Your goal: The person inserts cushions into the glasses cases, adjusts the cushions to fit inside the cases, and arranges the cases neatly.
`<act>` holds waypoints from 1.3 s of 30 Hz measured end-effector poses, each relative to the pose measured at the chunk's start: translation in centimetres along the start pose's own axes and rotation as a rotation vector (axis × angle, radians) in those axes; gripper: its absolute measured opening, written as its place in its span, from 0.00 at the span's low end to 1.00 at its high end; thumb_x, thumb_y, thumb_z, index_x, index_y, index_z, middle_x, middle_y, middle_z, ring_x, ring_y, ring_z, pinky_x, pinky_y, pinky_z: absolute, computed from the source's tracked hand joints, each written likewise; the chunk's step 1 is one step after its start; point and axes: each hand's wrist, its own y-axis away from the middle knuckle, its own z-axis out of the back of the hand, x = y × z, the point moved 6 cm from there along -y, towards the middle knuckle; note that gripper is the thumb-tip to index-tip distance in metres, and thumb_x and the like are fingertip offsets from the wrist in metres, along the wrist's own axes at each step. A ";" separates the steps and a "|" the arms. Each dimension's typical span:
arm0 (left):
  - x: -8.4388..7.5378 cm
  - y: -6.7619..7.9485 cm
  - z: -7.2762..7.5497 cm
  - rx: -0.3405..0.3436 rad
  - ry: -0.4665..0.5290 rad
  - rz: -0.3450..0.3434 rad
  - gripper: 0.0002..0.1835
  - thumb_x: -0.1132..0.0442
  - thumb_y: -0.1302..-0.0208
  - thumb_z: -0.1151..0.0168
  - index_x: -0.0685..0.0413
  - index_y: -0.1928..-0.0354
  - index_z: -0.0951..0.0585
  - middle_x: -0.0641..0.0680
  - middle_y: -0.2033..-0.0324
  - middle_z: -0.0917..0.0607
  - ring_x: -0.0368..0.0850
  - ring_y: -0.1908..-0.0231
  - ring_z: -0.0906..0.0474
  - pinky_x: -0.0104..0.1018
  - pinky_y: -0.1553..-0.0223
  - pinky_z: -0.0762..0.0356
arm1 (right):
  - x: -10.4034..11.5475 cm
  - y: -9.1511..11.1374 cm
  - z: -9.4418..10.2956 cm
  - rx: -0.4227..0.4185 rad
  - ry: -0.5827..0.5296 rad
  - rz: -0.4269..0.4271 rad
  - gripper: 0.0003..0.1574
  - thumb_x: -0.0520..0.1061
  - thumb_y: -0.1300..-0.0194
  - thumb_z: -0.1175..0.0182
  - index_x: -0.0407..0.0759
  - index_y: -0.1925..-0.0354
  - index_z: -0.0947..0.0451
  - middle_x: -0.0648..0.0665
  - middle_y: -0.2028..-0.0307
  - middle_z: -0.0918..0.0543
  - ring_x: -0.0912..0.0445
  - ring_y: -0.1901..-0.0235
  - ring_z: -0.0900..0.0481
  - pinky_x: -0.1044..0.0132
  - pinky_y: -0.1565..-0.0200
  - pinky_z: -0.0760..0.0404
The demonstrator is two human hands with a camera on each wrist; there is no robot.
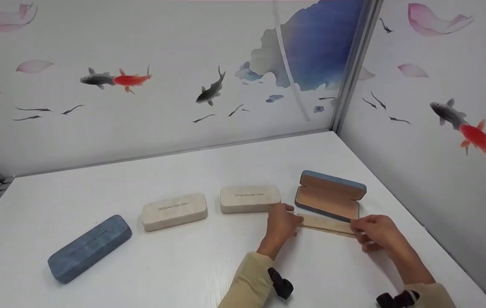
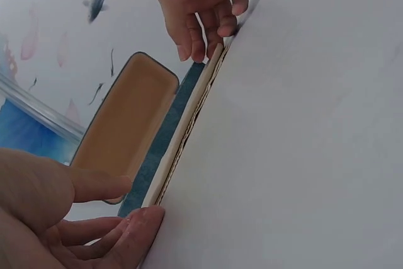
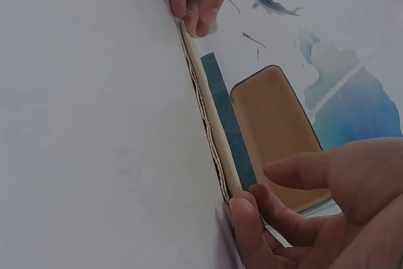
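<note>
A long, flat beige strip (image 1: 326, 225) with a layered, cardboard-like edge lies just in front of an open blue glasses case (image 1: 332, 192) with a tan lining. At the strip's left end, my left hand (image 1: 280, 224) pinches it between thumb and fingers. The opposite end is pinched by my right hand (image 1: 380, 234). In the left wrist view, the strip (image 2: 182, 133) runs from one hand to the other, alongside the case's blue front wall (image 2: 160, 137). The right wrist view shows the right thumb (image 3: 245, 218) against the strip's near end.
To the left stand two closed cream glasses cases, one (image 1: 249, 200) close to my left hand and another (image 1: 175, 212) farther off. A closed blue case (image 1: 90, 249) sits at far left. Fish-printed walls (image 1: 174, 51) border the white table (image 1: 174, 269) behind and right.
</note>
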 end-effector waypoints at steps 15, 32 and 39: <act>-0.5 0.4 -0.5 -0.050 -0.255 -0.090 0.11 0.68 0.43 0.30 0.66 0.58 0.15 0.58 0.59 0.12 0.48 0.59 0.17 0.44 0.54 0.18 | 0.2 -0.1 0.0 -0.020 0.057 0.019 0.29 0.47 0.33 0.36 0.26 0.44 0.31 0.47 0.71 0.18 0.57 0.73 0.22 0.64 0.71 0.16; -0.8 0.8 0.0 0.012 -0.184 -0.097 0.03 0.69 0.39 0.33 0.59 0.70 0.16 0.50 0.74 0.18 0.38 0.74 0.26 0.29 0.73 0.27 | 0.3 -0.3 -0.3 0.007 0.097 0.017 0.18 0.44 0.33 0.36 0.30 0.53 0.22 0.47 0.72 0.20 0.56 0.72 0.24 0.66 0.70 0.19; -0.3 0.6 0.5 0.063 0.004 0.016 0.05 0.63 0.36 0.34 0.59 0.64 0.17 0.51 0.71 0.19 0.40 0.74 0.23 0.31 0.72 0.20 | 1.0 0.2 -0.7 -0.025 0.095 0.053 0.17 0.47 0.33 0.39 0.34 0.54 0.22 0.45 0.69 0.19 0.54 0.68 0.24 0.65 0.67 0.18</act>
